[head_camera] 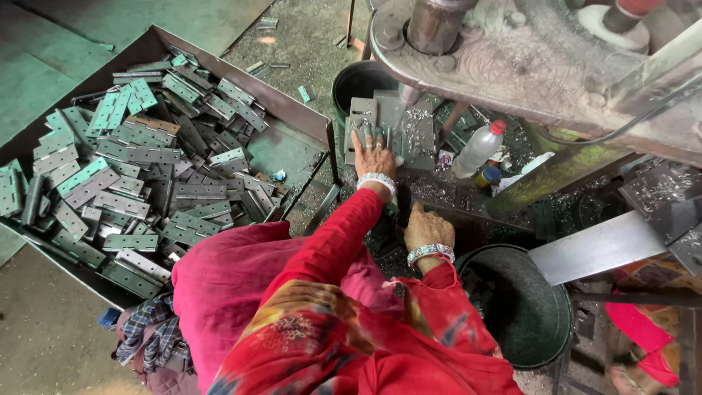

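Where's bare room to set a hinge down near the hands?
Free: the tray floor between the hinge pile and the tray's right wall, and the dark bucket right of the right hand. Crowded: the press plate under the left hand, and the shavings-strewn ledge by the plastic bottle.

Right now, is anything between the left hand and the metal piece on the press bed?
Nothing visible. The left hand already lies flat on the metal piece on the press bed, fingers touching it. The right hand rests lower, apart from it, near the dark bucket.
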